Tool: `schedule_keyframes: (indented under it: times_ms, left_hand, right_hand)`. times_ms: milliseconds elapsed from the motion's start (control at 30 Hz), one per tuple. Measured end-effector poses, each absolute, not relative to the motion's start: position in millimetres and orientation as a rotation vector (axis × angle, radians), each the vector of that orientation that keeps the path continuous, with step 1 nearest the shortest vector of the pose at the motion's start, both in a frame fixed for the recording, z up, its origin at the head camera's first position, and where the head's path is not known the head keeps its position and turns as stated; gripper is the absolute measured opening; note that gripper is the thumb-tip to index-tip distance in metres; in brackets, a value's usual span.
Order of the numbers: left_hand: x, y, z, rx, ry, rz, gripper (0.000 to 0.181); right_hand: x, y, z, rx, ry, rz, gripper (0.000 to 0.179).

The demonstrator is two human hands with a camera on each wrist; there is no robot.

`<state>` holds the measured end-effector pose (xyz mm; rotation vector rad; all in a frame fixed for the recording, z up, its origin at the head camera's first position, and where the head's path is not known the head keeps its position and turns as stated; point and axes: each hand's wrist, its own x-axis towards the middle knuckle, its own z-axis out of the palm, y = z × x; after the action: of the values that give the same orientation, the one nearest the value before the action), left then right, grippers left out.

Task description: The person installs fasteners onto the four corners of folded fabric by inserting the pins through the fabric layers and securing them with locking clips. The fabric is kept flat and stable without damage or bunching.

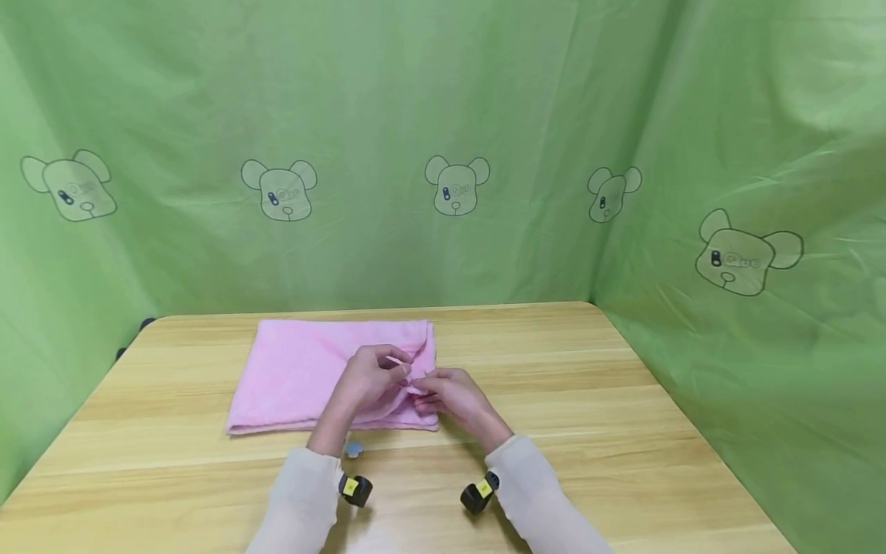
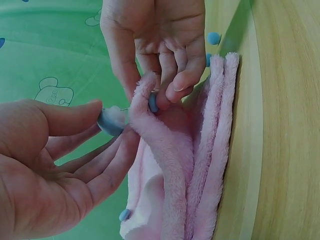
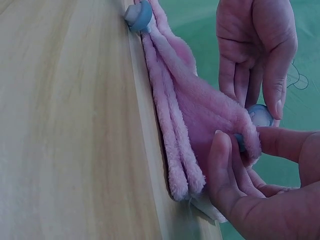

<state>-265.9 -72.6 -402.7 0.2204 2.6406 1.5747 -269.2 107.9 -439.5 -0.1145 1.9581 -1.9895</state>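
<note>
A folded pink plush cloth (image 1: pixel 298 365) lies on the table, and both hands are at its right part. My left hand (image 1: pixel 367 377) pinches a rounded blue cap with a whitish inside (image 2: pixel 112 121) between thumb and fingers. A thin pin shows between this cap and the raised cloth edge. My right hand (image 1: pixel 457 394) grips that edge from the other side, around a small blue piece (image 3: pixel 240 142) against the cloth. Part of the small piece is hidden by fingers and fabric.
Another blue fastener (image 1: pixel 353 448) lies on the wooden table (image 1: pixel 623 462) just in front of the cloth. More blue pieces (image 2: pixel 214 38) show near the cloth in the left wrist view. Green curtains (image 1: pixel 374 92) with bear-head outlines hang behind and at the sides.
</note>
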Motion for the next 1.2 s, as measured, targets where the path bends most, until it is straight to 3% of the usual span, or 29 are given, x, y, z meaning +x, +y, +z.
schedule_keyframes:
  times_ms: [900,1200]
  left_hand:
    - [-265.0,-72.8,-406.3,0.251,2.698,1.55,0.018]
    - [-266.3,-69.9,-407.6,0.212,2.689,1.562,0.014]
  right_hand:
    - [-270.1,106.6,-438.8,-0.102,1.901,-2.009,0.029]
    - [-269.8,106.5,-437.7,-0.044,1.931,-1.99,0.043]
